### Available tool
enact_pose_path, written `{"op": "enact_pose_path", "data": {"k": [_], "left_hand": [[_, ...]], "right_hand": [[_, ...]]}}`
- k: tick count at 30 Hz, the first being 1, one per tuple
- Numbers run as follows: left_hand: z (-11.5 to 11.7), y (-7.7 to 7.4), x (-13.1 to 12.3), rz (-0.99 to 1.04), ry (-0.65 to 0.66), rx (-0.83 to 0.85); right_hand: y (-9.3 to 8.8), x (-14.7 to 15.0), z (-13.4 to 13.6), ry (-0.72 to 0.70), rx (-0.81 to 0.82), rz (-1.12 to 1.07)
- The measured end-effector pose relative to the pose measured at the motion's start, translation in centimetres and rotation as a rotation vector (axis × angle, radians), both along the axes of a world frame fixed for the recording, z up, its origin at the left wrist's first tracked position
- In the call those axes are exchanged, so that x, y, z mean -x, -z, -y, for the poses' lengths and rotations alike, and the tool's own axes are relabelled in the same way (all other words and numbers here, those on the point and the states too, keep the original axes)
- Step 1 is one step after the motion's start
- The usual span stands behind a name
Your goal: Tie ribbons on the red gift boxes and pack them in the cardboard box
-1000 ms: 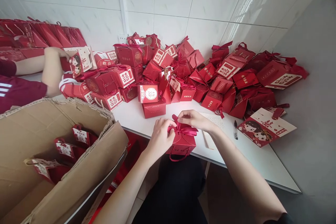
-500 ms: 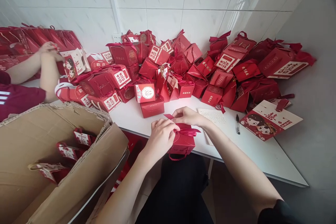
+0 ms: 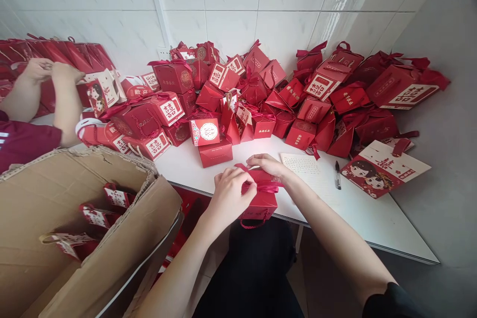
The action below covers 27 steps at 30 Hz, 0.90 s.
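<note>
In front of me at the table's near edge stands a small red gift box (image 3: 261,206) with a twisted cord handle hanging down its near side. A red ribbon (image 3: 269,187) lies across its top. My left hand (image 3: 234,190) is at the box's left, thumb and fingers pinched on the ribbon. Behind the box top, my right hand (image 3: 265,163) curves over with its fingers bent together; its fingertips are partly hidden, and what they grip cannot be made out.
Piled red gift boxes (image 3: 263,126) line the wall side of the white table (image 3: 372,223). A written notebook (image 3: 303,166), a pen (image 3: 337,176) and a printed gift box (image 3: 380,169) lie to the right. At left stand an open carton (image 3: 122,253) and another person's hands (image 3: 48,70).
My left hand's pinch has shifted slightly right and down at the ribbon, and my right hand has moved a little right. At left, the other person's hands have moved left.
</note>
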<state>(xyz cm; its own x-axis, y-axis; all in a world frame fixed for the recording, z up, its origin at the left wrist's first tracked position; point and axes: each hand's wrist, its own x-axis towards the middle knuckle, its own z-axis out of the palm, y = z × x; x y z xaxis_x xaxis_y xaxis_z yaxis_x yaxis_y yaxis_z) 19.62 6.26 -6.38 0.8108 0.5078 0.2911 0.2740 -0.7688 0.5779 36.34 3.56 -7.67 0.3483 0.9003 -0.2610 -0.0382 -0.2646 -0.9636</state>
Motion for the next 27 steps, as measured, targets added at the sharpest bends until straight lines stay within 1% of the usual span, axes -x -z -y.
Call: {"op": "enact_pose_path", "data": {"k": [2,4,6,8,9,11,12,14,17,19,24,27], "left_hand": [[0.2,0.0,-0.2,-0.01,-0.021,0.002],[0.3,0.0,-0.2,-0.017,-0.031,0.006],[0.2,0.1,-0.2,-0.011,-0.028,0.009],[0.2,0.2,-0.1,0.005,-0.02,0.009],[0.2,0.3,-0.1,0.011,-0.015,0.01],[0.2,0.4,-0.2,0.017,-0.01,0.01],[0.2,0.5,-0.2,0.016,-0.01,0.01],[0.2,0.5,-0.3,0.014,-0.012,0.013],[0.3,0.5,-0.2,0.01,-0.009,0.022],[0.3,0.4,-0.1,0.001,-0.003,0.018],[0.2,0.4,0.0,-0.022,-0.005,-0.006],[0.2,0.3,-0.1,-0.032,-0.023,-0.018]], "right_hand": [[0.0,-0.2,0.1,0.056,0.002,0.015],[-0.3,-0.5,0.9,0.117,-0.022,0.048],[-0.8,-0.9,2.5,0.186,-0.049,0.108],[-1.1,-1.3,4.7,0.206,0.004,0.216],[-1.2,-1.4,5.8,0.171,0.081,0.29],[-1.3,-1.4,7.7,0.047,0.204,0.355],[-1.3,-1.3,8.4,-0.014,0.224,0.373],[-1.4,-1.1,9.1,-0.083,0.162,0.407],[-1.8,-0.8,8.6,-0.076,0.032,0.505],[-2.1,-0.9,7.7,-0.06,-0.017,0.563],[-2.5,-1.0,5.7,-0.041,-0.06,0.704],[-2.5,-0.8,5.1,-0.017,-0.066,0.707]]}}
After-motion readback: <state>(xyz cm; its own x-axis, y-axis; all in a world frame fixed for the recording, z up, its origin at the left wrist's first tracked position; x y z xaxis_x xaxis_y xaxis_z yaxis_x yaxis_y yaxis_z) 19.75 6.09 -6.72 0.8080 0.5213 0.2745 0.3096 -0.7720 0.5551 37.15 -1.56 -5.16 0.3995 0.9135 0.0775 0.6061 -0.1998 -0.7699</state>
